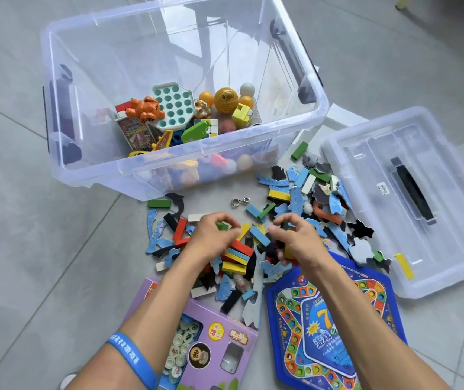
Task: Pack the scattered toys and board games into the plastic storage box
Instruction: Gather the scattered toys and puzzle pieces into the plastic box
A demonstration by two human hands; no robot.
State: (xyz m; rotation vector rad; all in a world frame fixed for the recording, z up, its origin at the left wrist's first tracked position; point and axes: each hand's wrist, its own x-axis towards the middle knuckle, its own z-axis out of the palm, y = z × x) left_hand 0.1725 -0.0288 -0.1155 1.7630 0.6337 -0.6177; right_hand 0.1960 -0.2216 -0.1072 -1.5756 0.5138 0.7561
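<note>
One clear plastic storage box [90, 153] stood open on the grey tiled floor [14, 220], and its single lid [450, 249], clear with a black handle [412, 190], lay flat on the floor to its right. Inside the box, gathered toward the near wall, were one teal octagonal tray with round holes [173, 105], one orange toy figure [145, 108], one large yellow ball [226, 100], one white ball [247, 89], two small orange balls, a yellow block toy [242, 115], a twisty cube [210, 127] and a printed card box [135, 133]; more small balls showed blurred through the wall, too unclear to count.

Two board games lay nearest the person: one purple game box [211, 313] with windows showing round playing discs, and one blue hexagonal game board [366, 319] to its right. Between them and the storage box spread a pile of wooden blocks and blue puzzle pieces [295, 198], too many and too overlapped to count. One small metal ring puzzle [239, 201] lay apart, just in front of the box.

Both hands were over the middle of the pile. The left hand [214, 235], with a blue wristband [132, 358] on its forearm, had its fingers curled round a green block [222, 226]. The right hand [295, 237] was curled with thumb and fingers drawn together above the blocks; a yellow block [290, 250] showed beneath it, but I could not tell whether it gripped anything.
</note>
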